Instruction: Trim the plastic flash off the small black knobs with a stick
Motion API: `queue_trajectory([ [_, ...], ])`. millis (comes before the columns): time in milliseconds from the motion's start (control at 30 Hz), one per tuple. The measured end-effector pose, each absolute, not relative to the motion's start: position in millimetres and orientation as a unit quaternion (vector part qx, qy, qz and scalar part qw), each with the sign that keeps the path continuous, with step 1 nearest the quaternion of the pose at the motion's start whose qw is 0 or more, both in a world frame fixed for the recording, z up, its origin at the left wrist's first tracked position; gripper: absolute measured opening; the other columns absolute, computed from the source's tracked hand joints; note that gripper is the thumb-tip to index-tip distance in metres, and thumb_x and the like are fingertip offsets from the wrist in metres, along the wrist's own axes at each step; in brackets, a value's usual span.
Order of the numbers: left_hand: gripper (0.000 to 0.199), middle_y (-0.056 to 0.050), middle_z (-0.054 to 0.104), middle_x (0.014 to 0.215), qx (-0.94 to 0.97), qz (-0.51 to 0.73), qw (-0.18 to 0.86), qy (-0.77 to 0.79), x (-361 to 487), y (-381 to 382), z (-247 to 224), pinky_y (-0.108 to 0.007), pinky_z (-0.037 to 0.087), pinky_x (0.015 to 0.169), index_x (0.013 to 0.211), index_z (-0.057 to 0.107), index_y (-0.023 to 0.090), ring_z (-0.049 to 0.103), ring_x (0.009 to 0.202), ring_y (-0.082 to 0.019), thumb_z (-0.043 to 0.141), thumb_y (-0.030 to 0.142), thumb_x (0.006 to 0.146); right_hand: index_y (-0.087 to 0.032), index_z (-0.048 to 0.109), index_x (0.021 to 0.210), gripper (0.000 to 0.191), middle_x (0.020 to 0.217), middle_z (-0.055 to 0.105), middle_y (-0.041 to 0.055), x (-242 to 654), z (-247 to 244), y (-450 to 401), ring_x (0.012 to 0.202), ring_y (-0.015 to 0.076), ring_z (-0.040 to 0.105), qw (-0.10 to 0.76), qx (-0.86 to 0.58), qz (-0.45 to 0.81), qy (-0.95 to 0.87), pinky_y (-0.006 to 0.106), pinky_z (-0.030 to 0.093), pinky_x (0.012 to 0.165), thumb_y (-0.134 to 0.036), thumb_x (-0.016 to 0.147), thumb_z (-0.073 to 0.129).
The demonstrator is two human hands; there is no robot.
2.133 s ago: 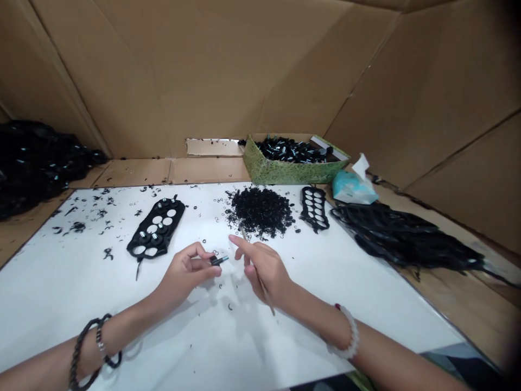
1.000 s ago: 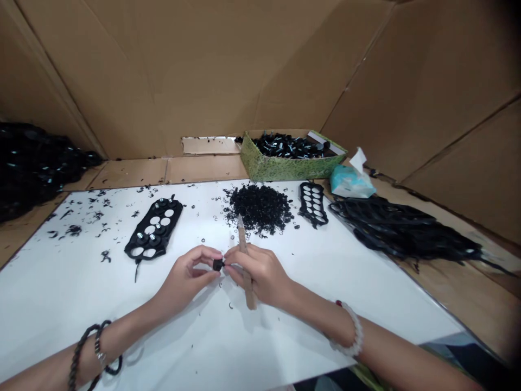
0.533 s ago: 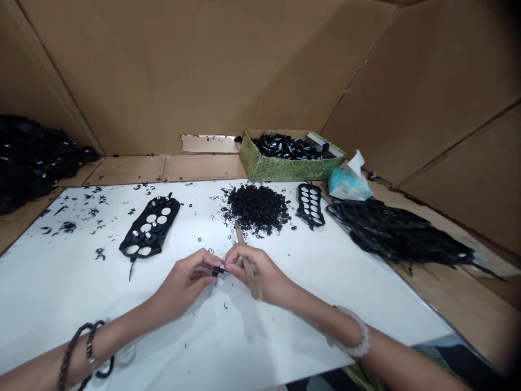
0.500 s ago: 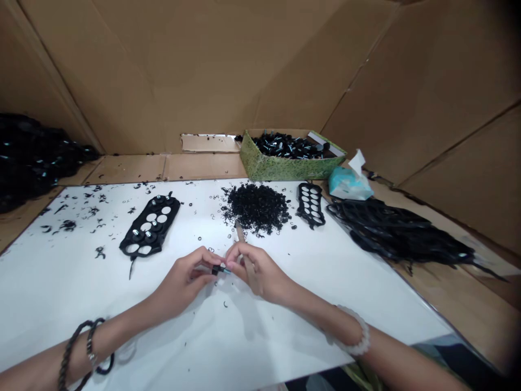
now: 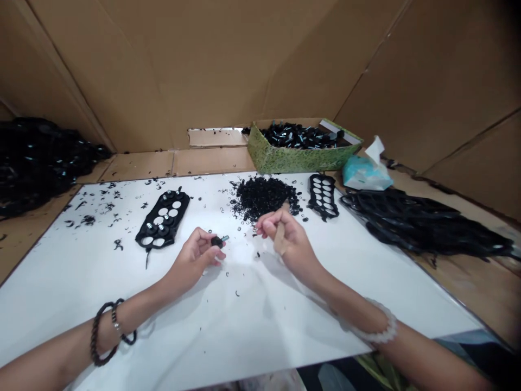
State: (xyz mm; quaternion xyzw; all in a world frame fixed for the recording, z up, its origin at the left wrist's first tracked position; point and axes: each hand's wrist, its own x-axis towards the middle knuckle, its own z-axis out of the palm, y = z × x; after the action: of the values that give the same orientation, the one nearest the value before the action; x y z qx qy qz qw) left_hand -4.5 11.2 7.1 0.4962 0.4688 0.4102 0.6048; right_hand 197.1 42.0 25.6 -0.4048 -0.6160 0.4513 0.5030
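"Where's the work right now?"

"In your left hand (image 5: 191, 259). Its fingers (image 5: 205, 237) are closed in a pinch on a small black knob (image 5: 217, 242), with a metal stud (image 5: 224, 238) sticking out toward 3 o'clock."

"And your right hand (image 5: 290, 238)?"

"It's at 3 o'clock from the knob, near it but not touching. Its fingers (image 5: 271, 219) are curled closed around a flat wooden stick (image 5: 280, 242), which lies against the hand."

"What's around them, measuring from between your hands?"

"Both hands are over a white surface (image 5: 252, 320). A heap of black rings (image 5: 264, 197) sits at 12 o'clock, with loose rings scattered around it. A black plate with round holes (image 5: 163, 220) lies at 9 o'clock, with knobs seated in it. A second holed plate (image 5: 323, 195) is at 2 o'clock. A green box (image 5: 285, 160) of knobs sits at 1 o'clock, just past the surface's far edge, and a tissue pack (image 5: 362, 176) sits at 2 o'clock. Black strips (image 5: 423, 224) are piled at 3 o'clock, with another black pile (image 5: 36, 163) at 10 o'clock."
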Motion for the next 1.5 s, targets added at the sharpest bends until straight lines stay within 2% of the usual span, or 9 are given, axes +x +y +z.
queue_trajectory([
  [100, 0.025, -0.005, 0.061, 0.095, 0.498, 0.413, 0.609, 0.458, -4.8, 11.7, 9.0, -0.027, 0.046, 0.07, 0.089, 0.042, 0.019, 0.06, 0.077, -0.013, 0.054, 0.039, 0.081, -0.019, 0.052, 0.08, 0.019, 0.083, 0.06, 0.0032, 200.7, 26.7, 47.5, 0.076, 0.014, 0.054, 0.474, -0.423, 0.417, -0.65, 0.028, 0.045, 0.071, -0.037, 0.084, 0.052],
  [267, 0.027, -0.003, 0.065, 0.08, 0.508, 0.379, 0.637, 0.439, -5.4, 9.3, 9.7, -0.026, 0.045, 0.066, 0.083, 0.042, 0.019, 0.061, 0.067, -0.012, 0.049, 0.045, 0.084, -0.022, 0.056, 0.108, 0.024, 0.098, 0.063, 0.0057, 191.3, 17.4, 40.1, 0.086, 0.0172, 0.056, 0.363, -0.382, 0.374, -0.763, 0.033, 0.045, 0.078, -0.031, 0.086, 0.049],
  [333, 0.028, -0.002, 0.064, 0.078, 0.512, 0.375, 0.644, 0.428, -5.4, 9.4, 9.8, -0.025, 0.045, 0.063, 0.083, 0.041, 0.019, 0.061, 0.065, -0.012, 0.049, 0.046, 0.083, -0.023, 0.056, 0.112, 0.028, 0.097, 0.063, 0.0055, 186.2, 15.0, 36.5, 0.085, 0.0173, 0.057, 0.339, -0.376, 0.366, -0.781, 0.032, 0.045, 0.077, -0.03, 0.086, 0.051],
  [567, 0.03, -0.002, 0.064, 0.078, 0.504, 0.372, 0.654, 0.425, -3.6, 11.3, 12.3, -0.024, 0.045, 0.06, 0.081, 0.043, 0.018, 0.061, 0.061, -0.011, 0.053, 0.047, 0.08, -0.017, 0.06, 0.083, 0.016, 0.072, 0.06, 0.0013, 176.2, 10.8, 35.9, 0.067, 0.0131, 0.053, 0.355, -0.384, 0.469, -0.712, 0.025, 0.041, 0.062, -0.033, 0.081, 0.057],
  [733, 0.028, -0.001, 0.064, 0.078, 0.491, 0.388, 0.646, 0.437, -4.1, 10.2, 12.1, -0.024, 0.046, 0.061, 0.082, 0.044, 0.019, 0.061, 0.061, -0.011, 0.059, 0.041, 0.077, -0.017, 0.052, 0.069, 0.028, 0.063, 0.055, -0.0019, 172.7, 7.5, 37.4, 0.056, 0.0092, 0.047, 0.358, -0.378, 0.596, -0.611, 0.022, 0.037, 0.053, -0.042, 0.073, 0.063],
  [867, 0.021, 0.0, 0.065, 0.077, 0.449, 0.423, 0.663, 0.424, -6.6, 11.3, 7.3, -0.026, 0.048, 0.07, 0.081, 0.05, 0.018, 0.064, 0.074, -0.014, 0.064, 0.033, 0.075, -0.017, 0.049, 0.065, 0.034, 0.057, 0.048, -0.0049, 171.5, 12.6, 34.8, 0.049, 0.0061, 0.038, 0.354, -0.369, 0.634, -0.58, 0.02, 0.03, 0.048, -0.047, 0.069, 0.066],
  [933, 0.022, 0.0, 0.065, 0.072, 0.424, 0.438, 0.673, 0.419, -8.2, 12.6, 4.9, -0.027, 0.048, 0.071, 0.076, 0.05, 0.017, 0.065, 0.073, -0.015, 0.067, 0.031, 0.073, -0.017, 0.048, 0.063, 0.036, 0.055, 0.044, -0.0061, 173.0, 17.0, 33.7, 0.047, 0.0055, 0.033, 0.352, -0.368, 0.648, -0.567, 0.02, 0.026, 0.046, -0.047, 0.068, 0.066],
  [1233, 0.024, -0.003, 0.068, 0.069, 0.405, 0.428, 0.712, 0.383, -8.2, 11.8, 8.7, -0.024, 0.046, 0.064, 0.07, 0.048, 0.016, 0.064, 0.065, -0.014, 0.068, 0.029, 0.07, -0.017, 0.045, 0.061, 0.031, 0.053, 0.037, -0.0063, 196.9, 37.1, 39.7, 0.05, 0.0068, 0.031, 0.348, -0.379, 0.643, -0.567, 0.022, 0.022, 0.049, -0.04, 0.072, 0.064],
  [1500, 0.024, -0.002, 0.065, 0.067, 0.313, 0.464, 0.717, 0.415, -9.6, 13.4, 8.8, -0.026, 0.049, 0.072, 0.069, 0.05, 0.016, 0.064, 0.066, -0.013, 0.07, 0.028, 0.068, -0.019, 0.039, 0.057, 0.032, 0.05, 0.027, -0.0072, 241.7, 59.8, 72.6, 0.046, 0.0072, 0.025, 0.471, -0.357, 0.586, -0.554, 0.025, 0.024, 0.047, -0.033, 0.073, 0.063],
])
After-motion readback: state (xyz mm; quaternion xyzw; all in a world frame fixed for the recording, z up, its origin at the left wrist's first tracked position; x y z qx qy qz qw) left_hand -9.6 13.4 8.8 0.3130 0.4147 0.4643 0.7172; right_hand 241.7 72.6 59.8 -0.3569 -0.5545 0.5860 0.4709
